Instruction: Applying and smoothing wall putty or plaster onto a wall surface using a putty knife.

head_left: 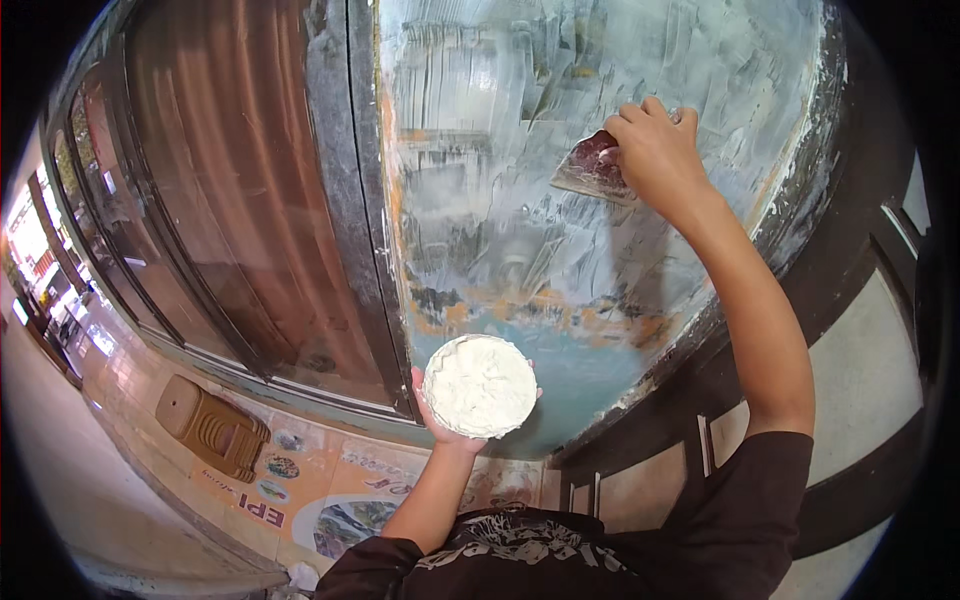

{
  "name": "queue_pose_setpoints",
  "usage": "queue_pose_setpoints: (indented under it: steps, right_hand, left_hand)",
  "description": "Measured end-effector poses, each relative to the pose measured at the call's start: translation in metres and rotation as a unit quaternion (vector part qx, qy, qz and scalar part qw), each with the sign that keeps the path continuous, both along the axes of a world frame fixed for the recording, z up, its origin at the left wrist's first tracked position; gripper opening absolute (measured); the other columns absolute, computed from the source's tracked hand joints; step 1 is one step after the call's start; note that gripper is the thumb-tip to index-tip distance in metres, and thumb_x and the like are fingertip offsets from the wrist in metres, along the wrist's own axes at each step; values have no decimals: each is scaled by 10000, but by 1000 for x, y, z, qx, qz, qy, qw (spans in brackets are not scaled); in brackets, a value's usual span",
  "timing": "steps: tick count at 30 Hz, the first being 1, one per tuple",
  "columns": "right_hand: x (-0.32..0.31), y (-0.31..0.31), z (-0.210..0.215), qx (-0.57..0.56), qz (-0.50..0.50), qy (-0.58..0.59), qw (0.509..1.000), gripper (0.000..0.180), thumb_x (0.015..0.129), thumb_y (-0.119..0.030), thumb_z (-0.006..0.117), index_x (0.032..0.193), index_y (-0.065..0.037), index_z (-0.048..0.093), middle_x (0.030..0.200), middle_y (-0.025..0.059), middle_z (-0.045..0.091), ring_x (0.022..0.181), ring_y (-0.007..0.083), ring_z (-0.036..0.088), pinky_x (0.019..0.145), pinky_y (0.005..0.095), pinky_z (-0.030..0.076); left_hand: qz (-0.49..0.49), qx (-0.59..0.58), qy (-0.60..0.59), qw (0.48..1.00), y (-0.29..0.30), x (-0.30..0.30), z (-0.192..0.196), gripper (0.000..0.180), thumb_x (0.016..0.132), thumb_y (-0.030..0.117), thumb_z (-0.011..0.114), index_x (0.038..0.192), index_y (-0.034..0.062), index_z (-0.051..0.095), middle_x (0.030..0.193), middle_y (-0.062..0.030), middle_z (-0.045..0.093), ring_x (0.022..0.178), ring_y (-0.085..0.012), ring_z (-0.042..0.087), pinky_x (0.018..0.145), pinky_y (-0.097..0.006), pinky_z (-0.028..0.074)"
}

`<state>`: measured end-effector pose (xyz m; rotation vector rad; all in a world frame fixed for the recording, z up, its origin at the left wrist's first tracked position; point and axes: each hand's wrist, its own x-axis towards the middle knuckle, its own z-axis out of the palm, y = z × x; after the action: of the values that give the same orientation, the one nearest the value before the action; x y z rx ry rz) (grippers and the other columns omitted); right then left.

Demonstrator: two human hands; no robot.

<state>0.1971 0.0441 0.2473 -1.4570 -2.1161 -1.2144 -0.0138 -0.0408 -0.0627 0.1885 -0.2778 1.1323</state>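
My left hand (448,432) is closed around the underside and sides of a round tub (428,392), holding it up at the lower middle of the view. White putty (482,385) fills the tub to its rim, with an uneven, smeared top. Higher up and to the right, my right hand (655,150) grips a putty scraper (592,168) with a dark red body and a pale-smeared edge. The scraper is at the wall panel (470,95), which carries streaky white and grey putty over blue-green and orange-brown patches. Whether its edge touches the surface, I cannot tell.
A glass window with a brown curtain (230,160) and dark frame (345,150) borders the panel on the left. Dark woodwork with pale panels (865,350) stands at the right. Stacked brown stools (212,425) and a printed banner (325,490) are on the floor at lower left.
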Motion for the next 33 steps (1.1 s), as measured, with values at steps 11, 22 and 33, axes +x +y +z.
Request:
queue_pose_setpoints:
  steps: [11, 22, 33]
  right_hand:
    - [-5, 15, 25, 136, -28, -70, 988, 119, 801, -89, 621, 783, -125, 733, 884, 1, 686, 1107, 214, 547, 874, 590, 340]
    - [-11, -25, 110, 43, -141, 55, 988, 189, 785, -180, 681, 916, -82, 774, 992, 123, 716, 1142, 357, 545, 911, 753, 326]
    - [15, -4, 29, -1, -12, -59, 998, 77, 821, -168, 712, 866, -125, 758, 881, 48, 704, 1097, 268, 553, 921, 616, 327]
  left_hand:
    - [4, -31, 10, 999, 19, 20, -3, 988, 788, 847, 444, 1507, 170, 408, 1531, -216, 400, 1352, -573, 364, 1072, -784, 263]
    - [-10, -34, 26, 999, 12, 30, -5, 899, 815, 824, 427, 1483, 224, 436, 1530, -203, 406, 1350, -575, 362, 1062, -796, 259]
    - [-3, -46, 24, 999, 13, 18, -12, 895, 815, 813, 463, 1485, 221, 435, 1529, -190, 414, 1343, -584, 370, 1053, -793, 277]
